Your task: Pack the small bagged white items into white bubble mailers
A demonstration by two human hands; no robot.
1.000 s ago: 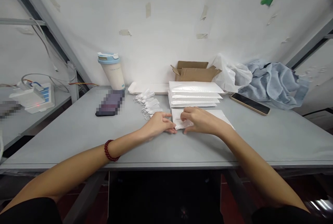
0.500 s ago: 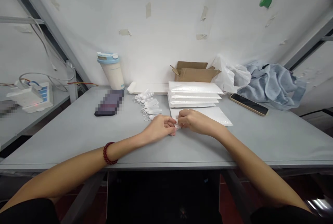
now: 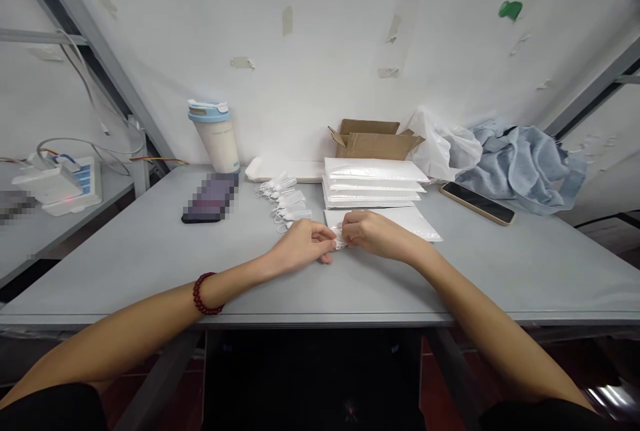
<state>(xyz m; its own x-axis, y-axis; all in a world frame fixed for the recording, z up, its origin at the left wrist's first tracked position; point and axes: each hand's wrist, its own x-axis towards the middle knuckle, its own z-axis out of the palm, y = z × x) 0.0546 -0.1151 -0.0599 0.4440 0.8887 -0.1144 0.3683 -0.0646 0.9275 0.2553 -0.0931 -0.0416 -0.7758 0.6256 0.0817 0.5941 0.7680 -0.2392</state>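
Note:
A small white piece [image 3: 339,239] shows between my fingertips at the front edge of the nearest white packet [image 3: 413,223]. My right hand [image 3: 374,234] is closed on it, its fingers bent in a pinch. From the other side my left hand [image 3: 303,244], red bead bracelet [image 3: 204,293] on its wrist, has its thumb and fingers closed on the piece's left end. Most of the piece is hidden by my fingers. Beside my left hand lie several small white and clear tube-like items [image 3: 290,201] with thin loops.
Behind the front packet rises a stack of white padded packets [image 3: 375,171]. An open cardboard box [image 3: 377,143], a plastic bag [image 3: 445,151] and blue cloth [image 3: 530,164] stand at the back. Phones lie left [image 3: 210,199] and right [image 3: 477,203]; a cup [image 3: 217,141] stands back left.
My left hand has shifted slightly left and its fingers have moved a little. The front packet has slid slightly left. My right hand stays nearly in place.

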